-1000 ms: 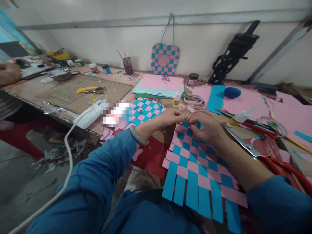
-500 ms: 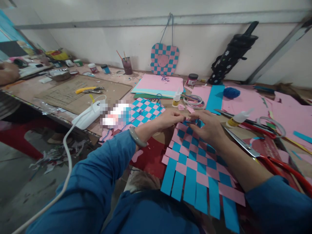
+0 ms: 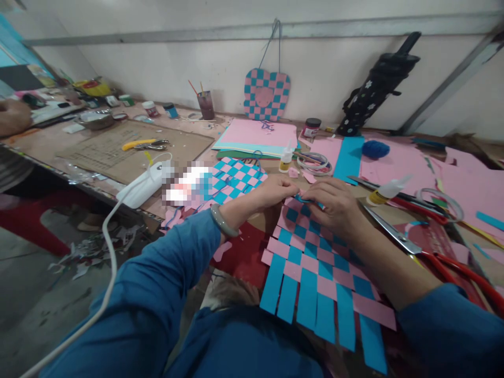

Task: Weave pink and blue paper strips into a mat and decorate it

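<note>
A woven sheet of pink and blue paper strips [image 3: 311,241] hangs over the table's near edge, its loose blue ends pointing toward me. My left hand [image 3: 275,190] pinches the sheet's far edge at its left corner. Close beside it, my right hand [image 3: 331,202] grips the same edge, fingers bent over the blue strip ends. The fingertips of both hands almost meet, and they hide part of the strips there. To the left lies another pink and blue checkered piece [image 3: 238,178] with blue cord on it.
Large red-handled scissors [image 3: 409,247] and a glue bottle [image 3: 388,190] lie to the right. A second glue bottle [image 3: 285,160] stands ahead. Behind are stacked paper sheets [image 3: 260,134] and a hanging checkered bag [image 3: 268,94]. A white cable [image 3: 112,252] crosses on the left; another person's hand [image 3: 14,116] is far left.
My right hand's fingers have closed down over the strip ends at the sheet's far edge. My left hand has stayed almost in place.
</note>
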The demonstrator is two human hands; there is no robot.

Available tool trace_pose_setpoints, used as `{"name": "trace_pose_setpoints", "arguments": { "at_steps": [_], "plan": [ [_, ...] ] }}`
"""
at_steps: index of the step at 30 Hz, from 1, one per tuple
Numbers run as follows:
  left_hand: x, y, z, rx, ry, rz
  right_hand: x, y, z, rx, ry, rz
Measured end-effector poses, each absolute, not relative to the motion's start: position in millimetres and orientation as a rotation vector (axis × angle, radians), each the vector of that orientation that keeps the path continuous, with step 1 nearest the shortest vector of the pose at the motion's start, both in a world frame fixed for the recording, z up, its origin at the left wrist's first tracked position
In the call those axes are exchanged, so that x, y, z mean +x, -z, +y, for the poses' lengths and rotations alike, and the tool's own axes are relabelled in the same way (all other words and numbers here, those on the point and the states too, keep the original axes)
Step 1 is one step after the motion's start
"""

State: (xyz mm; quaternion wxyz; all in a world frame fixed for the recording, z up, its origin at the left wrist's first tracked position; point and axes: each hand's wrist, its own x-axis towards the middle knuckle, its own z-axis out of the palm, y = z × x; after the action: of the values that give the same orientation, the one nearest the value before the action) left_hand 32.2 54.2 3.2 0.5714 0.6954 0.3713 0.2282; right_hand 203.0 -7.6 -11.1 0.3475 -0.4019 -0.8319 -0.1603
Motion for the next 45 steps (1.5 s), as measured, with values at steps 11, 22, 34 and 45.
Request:
{"name": "trace_pose_setpoints", "arguments": {
  "at_steps": [11, 22, 34, 45],
  "plan": [
    [31, -5, 56, 1.583, -0.557, 0.833, 204, 15, -10, -1.283, 0.304, -2.008],
    [29, -5, 55, 1.609, -0.586, 0.673, 207, 11, -6, -1.410, 0.065, -1.860],
    [31, -5, 54, 1.697, -0.563, 0.619, 213, 13, -1, -1.429, 0.160, -1.871],
    [33, -4, 53, 1.695, -0.550, 0.605, 211, 9, 2, -1.380, -0.045, -1.897]
  ]
}}
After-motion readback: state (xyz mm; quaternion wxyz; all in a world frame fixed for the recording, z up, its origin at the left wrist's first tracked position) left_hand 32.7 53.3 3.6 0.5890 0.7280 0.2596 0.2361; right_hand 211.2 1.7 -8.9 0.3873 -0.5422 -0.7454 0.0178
